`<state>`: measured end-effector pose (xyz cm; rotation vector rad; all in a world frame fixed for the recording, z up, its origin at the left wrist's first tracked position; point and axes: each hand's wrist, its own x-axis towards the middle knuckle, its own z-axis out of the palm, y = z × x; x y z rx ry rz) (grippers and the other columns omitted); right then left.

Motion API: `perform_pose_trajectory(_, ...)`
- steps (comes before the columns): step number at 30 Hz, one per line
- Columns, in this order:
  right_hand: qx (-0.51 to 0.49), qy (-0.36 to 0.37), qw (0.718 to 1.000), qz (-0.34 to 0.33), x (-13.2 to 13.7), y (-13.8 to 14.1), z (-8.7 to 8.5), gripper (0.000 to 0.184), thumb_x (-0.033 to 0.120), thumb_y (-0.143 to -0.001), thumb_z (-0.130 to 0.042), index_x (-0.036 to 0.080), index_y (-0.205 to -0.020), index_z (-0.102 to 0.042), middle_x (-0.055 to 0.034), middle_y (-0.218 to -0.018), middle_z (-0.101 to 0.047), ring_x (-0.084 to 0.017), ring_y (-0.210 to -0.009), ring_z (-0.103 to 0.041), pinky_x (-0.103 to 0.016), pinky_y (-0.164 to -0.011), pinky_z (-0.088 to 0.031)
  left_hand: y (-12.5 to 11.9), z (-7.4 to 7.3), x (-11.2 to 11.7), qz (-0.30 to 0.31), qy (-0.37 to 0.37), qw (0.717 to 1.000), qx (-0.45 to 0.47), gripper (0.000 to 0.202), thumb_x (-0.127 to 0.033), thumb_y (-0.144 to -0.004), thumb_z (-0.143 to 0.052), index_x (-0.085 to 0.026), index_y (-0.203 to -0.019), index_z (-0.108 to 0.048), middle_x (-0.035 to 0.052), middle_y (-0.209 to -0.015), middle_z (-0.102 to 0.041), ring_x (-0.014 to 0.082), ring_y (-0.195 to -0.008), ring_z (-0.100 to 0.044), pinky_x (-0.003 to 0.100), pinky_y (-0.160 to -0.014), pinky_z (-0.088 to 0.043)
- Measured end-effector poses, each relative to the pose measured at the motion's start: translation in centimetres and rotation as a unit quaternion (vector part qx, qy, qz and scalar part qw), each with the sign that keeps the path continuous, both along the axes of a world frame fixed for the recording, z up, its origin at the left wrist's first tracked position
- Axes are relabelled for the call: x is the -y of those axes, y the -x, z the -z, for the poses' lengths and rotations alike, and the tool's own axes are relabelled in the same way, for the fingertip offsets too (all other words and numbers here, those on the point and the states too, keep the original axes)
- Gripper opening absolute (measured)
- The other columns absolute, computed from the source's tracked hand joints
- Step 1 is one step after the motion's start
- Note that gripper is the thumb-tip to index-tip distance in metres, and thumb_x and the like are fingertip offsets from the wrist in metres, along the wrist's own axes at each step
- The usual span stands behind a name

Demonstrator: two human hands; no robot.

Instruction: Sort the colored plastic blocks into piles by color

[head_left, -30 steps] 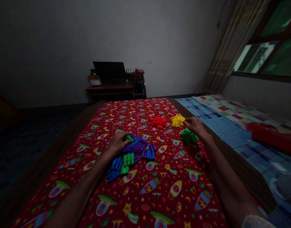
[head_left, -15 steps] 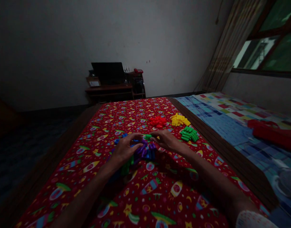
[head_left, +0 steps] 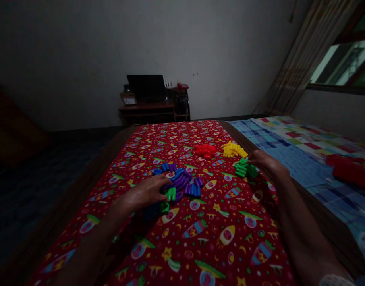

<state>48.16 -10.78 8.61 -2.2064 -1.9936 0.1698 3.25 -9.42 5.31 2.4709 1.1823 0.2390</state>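
My left hand reaches over the near left side of a mixed pile of plastic building pieces. Its thumb and fingers are apart, beside a green piece in that pile. Purple pieces and blue pieces lie just beyond and to the right; some are hidden under the hand. My right hand is at the right edge of a pile of green pieces. Its fingers are bent and close together, and whatever is between the tips is too dark to make out.
Red pieces and yellow pieces form two piles farther back on the red patterned cloth. A bed with a blue checked cover and a red bag borders the right side. A desk with a monitor stands by the wall.
My right hand has moved right, from beside the mixed pile to the green pile; the green piece near its fingertips is no longer there. My left hand has drawn slightly nearer. The view has shifted left.
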Motion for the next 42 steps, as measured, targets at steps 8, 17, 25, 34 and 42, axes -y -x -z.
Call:
perform_pose_trajectory(8,-0.005,-0.120,0.988,-0.096,-0.1,6.1,-1.0,0.028,0.021,-0.090,-0.048,0.013,-0.081,-0.073,-0.0101,-0.076,-0.069,-0.016,-0.066,-0.058,-0.026,-0.060,-0.034,-1.8,-0.7,0.0,-0.019,0.006,0.996,-0.082,0.021,-0.029,-0.069,-0.066,-0.022,-0.088,-0.064,0.0008,-0.086,-0.067,0.0215,-0.083,-0.063,0.027,-0.072,-0.047)
perform_pose_trajectory(17,-0.253,-0.102,0.872,-0.407,3.6,18.8,2.5,0.028,0.035,-0.095,-0.050,0.014,-0.098,-0.068,-0.0031,-0.078,-0.065,-0.010,-0.061,-0.048,-0.021,-0.058,-0.032,-5.5,-1.8,3.0,-0.044,-0.027,0.991,0.120,0.021,-0.031,-0.077,-0.063,-0.023,-0.096,-0.058,-0.0018,-0.086,-0.067,0.0176,-0.077,-0.064,0.025,-0.068,-0.048)
perform_pose_trajectory(25,-0.196,-0.086,0.950,-0.226,-0.2,8.6,-1.1,0.036,0.040,-0.087,-0.052,0.013,-0.067,-0.065,0.0030,-0.056,-0.047,-0.008,-0.053,-0.037,-0.023,-0.053,-0.026,-1.2,-2.6,4.0,-0.023,-0.002,0.996,-0.088,0.027,-0.027,-0.074,-0.064,-0.025,-0.101,-0.064,0.0032,-0.102,-0.070,0.0253,-0.095,-0.067,0.030,-0.080,-0.049)
perform_pose_trajectory(34,-0.197,0.016,0.980,0.029,1.6,-4.1,0.7,0.030,0.039,-0.074,-0.057,0.015,-0.059,-0.067,-0.0024,-0.058,-0.060,-0.014,-0.059,-0.051,-0.024,-0.055,-0.038,-3.9,-0.5,6.3,-0.038,-0.048,0.972,-0.228,0.054,-0.015,-0.076,-0.060,-0.017,-0.130,-0.055,0.0175,-0.127,-0.062,0.0326,-0.114,-0.061,0.041,-0.092,-0.048)
perform_pose_trajectory(42,-0.152,0.083,0.982,0.069,-0.7,-4.6,2.2,0.025,0.032,-0.075,-0.056,0.014,-0.066,-0.071,-0.0005,-0.058,-0.060,-0.013,-0.057,-0.052,-0.023,-0.054,-0.036,-2.1,0.8,4.9,-0.013,-0.096,0.976,-0.196,0.044,-0.011,-0.082,-0.046,-0.018,-0.123,-0.059,0.0119,-0.101,-0.070,0.0264,-0.094,-0.067,0.037,-0.083,-0.053)
